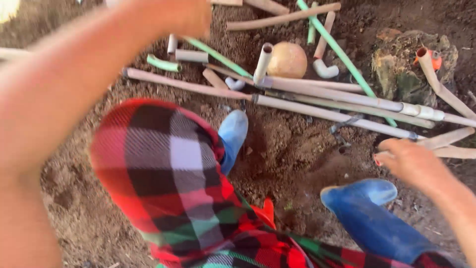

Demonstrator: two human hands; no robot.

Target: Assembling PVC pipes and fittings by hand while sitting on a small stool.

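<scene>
The right hand [409, 161] sits at the right edge of the frame, its fingers loosely curled and holding nothing, just beside the end of a tan pipe [446, 139] that lies on the soil [287, 149]. Whether a fingertip touches that pipe cannot be told. The left hand [173, 17] is raised at the top left of the frame, blurred and partly cut off, so its grip cannot be told. Across the upper middle lies a heap of long pale pipes [322, 97], with a green pipe [342, 54] slanting over them and a round tan gourd [287, 59] behind. Two blue rubber boots [364, 208] stand on the dirt at the centre and lower right, below red plaid cloth [168, 173].
</scene>
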